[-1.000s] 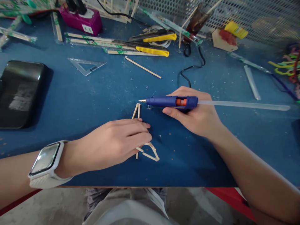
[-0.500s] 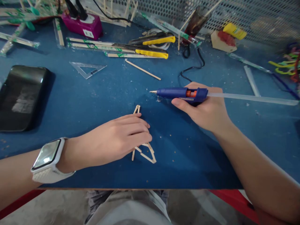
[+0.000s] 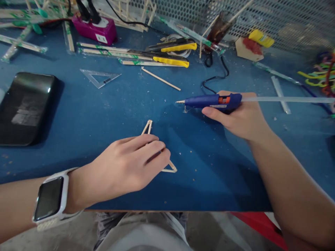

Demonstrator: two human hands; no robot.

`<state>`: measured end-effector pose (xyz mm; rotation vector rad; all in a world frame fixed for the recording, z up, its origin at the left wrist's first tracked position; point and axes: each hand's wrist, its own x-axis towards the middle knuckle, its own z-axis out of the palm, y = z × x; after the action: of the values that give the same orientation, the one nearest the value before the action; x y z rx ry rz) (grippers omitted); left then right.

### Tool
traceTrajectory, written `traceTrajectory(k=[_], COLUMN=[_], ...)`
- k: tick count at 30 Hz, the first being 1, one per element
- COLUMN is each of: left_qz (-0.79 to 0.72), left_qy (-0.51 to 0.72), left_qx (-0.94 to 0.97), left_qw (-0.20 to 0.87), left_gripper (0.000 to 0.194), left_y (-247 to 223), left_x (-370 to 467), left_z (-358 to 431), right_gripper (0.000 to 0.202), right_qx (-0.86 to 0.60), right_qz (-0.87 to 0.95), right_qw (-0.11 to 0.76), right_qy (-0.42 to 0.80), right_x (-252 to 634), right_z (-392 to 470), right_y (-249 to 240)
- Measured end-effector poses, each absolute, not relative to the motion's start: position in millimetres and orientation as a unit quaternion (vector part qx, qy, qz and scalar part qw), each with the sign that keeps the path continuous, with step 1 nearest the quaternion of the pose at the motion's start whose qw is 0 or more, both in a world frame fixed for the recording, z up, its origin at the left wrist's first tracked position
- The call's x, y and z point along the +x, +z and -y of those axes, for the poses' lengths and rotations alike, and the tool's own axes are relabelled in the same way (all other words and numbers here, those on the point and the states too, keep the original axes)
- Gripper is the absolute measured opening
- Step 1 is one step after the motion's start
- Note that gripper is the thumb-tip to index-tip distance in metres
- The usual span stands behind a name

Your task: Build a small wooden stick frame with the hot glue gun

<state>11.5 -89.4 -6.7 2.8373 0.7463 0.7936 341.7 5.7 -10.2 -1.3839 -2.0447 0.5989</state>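
Observation:
My left hand [image 3: 138,160] rests over a small frame of thin wooden sticks [image 3: 173,168] near the table's front edge, its fingers closed around it. A narrow pointed corner sticks out above the fingers and another corner shows to the lower right; the middle is hidden under the hand. On the right, my right hand [image 3: 243,122] grips a blue hot glue gun [image 3: 201,101], its metal nozzle facing left above the table. A long translucent glue stick [image 3: 285,99] runs out of the gun's back end. A strand of glue hangs below the nozzle.
A loose wooden stick [image 3: 161,79], a clear set square [image 3: 101,78] and yellow-handled utility knives [image 3: 171,62] lie beyond my hands. A black case-like object [image 3: 28,108] is at left, a purple power socket [image 3: 94,29] behind. The gun's black cord [image 3: 216,76] runs backward.
The glue gun and my right hand have shifted to the right. My left hand has turned and the stick frame with it, covering more of its lower part.

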Motion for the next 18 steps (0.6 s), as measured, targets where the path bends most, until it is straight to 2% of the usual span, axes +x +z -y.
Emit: traceTrajectory(k=[3, 6, 9, 11, 13, 16, 18], left_qz=[-0.252, -0.241, -0.240, -0.269, -0.314, -0.380, -0.382], left_qy=[0.262, 0.267, 0.294, 0.339, 0.356, 0.377, 0.388], left_qx=[0.932, 0.933, 0.924, 0.900, 0.874, 0.828, 0.812], left_qw=[0.010, 0.017, 0.038, 0.049, 0.104, 0.170, 0.212], left_gripper=[0.032, 0.028, 0.017, 0.011, 0.008, 0.006, 0.014], left_y=[-5.3, -6.5, -6.5, -5.3, -5.0, -8.7, -12.5], left_x=[12.1, 8.9, 2.5, -1.7, -5.0, -8.0, -8.6], left_z=[92.0, 88.4, 78.1, 68.6, 57.8, 41.9, 33.7], right_gripper=[0.059, 0.054, 0.061, 0.070, 0.078, 0.079, 0.072], right_qx=[-0.516, -0.487, -0.424, -0.384, -0.353, -0.337, -0.341], right_qz=[0.772, 0.767, 0.745, 0.700, 0.646, 0.588, 0.571], right_qw=[0.293, 0.339, 0.445, 0.545, 0.629, 0.695, 0.705], right_qy=[0.228, 0.245, 0.260, 0.256, 0.250, 0.238, 0.247], right_x=[347.9, 354.1, 354.2, 351.7, 351.1, 358.8, 366.4], right_z=[-8.0, -12.7, -17.5, -20.1, -22.6, -28.5, -33.9], right_y=[-10.5, -15.9, -26.2, -32.2, -33.8, -23.7, -9.0])
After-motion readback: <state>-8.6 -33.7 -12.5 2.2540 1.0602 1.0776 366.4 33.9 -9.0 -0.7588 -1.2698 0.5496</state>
